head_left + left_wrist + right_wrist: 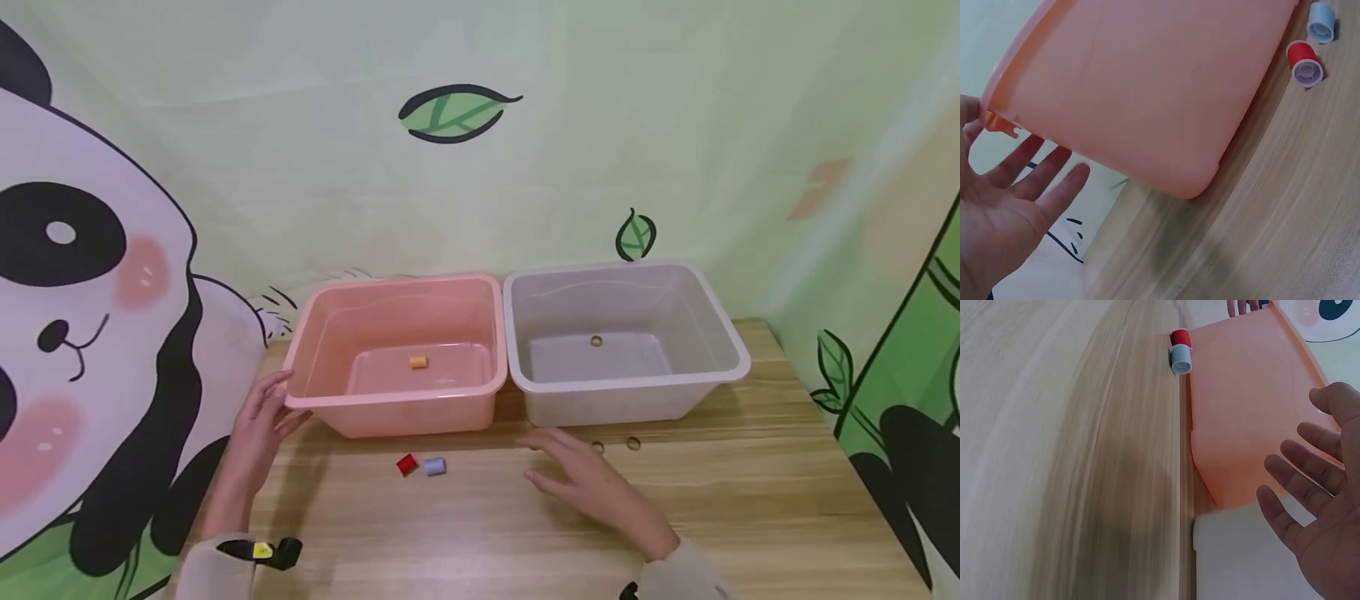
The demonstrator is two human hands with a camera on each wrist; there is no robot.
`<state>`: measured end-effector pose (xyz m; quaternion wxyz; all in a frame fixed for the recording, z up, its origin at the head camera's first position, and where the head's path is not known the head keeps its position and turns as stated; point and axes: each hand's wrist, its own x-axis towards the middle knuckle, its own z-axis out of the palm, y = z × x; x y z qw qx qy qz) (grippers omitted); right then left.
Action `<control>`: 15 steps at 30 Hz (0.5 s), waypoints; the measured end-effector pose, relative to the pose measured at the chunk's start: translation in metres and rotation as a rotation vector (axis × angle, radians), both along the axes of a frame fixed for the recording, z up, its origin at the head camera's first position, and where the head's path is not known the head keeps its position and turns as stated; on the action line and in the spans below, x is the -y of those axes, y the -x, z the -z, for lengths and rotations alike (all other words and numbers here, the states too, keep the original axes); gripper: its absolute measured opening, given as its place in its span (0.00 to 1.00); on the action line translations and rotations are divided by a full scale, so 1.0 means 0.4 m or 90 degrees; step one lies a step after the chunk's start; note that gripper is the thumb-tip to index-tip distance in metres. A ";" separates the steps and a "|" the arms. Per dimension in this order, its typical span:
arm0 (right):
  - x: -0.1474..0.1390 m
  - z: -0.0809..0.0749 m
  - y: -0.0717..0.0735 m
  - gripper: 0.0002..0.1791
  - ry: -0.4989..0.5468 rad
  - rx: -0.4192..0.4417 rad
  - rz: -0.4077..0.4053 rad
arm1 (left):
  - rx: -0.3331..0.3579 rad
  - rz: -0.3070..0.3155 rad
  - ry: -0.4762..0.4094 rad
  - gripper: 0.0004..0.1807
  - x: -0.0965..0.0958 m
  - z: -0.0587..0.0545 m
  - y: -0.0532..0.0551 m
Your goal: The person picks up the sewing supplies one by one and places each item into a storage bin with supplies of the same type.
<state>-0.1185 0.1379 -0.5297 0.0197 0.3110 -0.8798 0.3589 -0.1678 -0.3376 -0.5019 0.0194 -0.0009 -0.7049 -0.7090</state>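
My left hand [255,429] is at the left front corner of the pink basin [408,408], touching its rim with fingers extended; in the left wrist view several straight fingers [1050,172] spread beside the basin wall. My right hand [588,479] is in front of the gap between the basins, holding nothing, fingers spread loosely. A red thread spool [407,464] and a light blue thread spool [435,466] lie on the table before the pink basin. Inside that basin lies a yellow-orange spool [418,362]. Two small rings, one ring [633,443] farther right, lie just beyond my right hand.
A pale grey basin [607,406] stands right beside the pink one, with a small ring [596,341] on its floor. Both stand on a wood-grain table [420,542]. Behind hangs a green cloth [322,167] printed with pandas and leaves.
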 end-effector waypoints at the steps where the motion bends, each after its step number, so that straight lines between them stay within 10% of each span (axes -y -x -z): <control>1: 0.006 0.001 0.002 0.24 -0.001 0.002 -0.002 | -0.005 0.004 -0.005 0.27 0.003 0.003 0.002; 15: 0.087 0.036 0.026 0.24 0.000 0.032 -0.048 | -0.011 -0.002 -0.044 0.27 0.004 0.013 0.014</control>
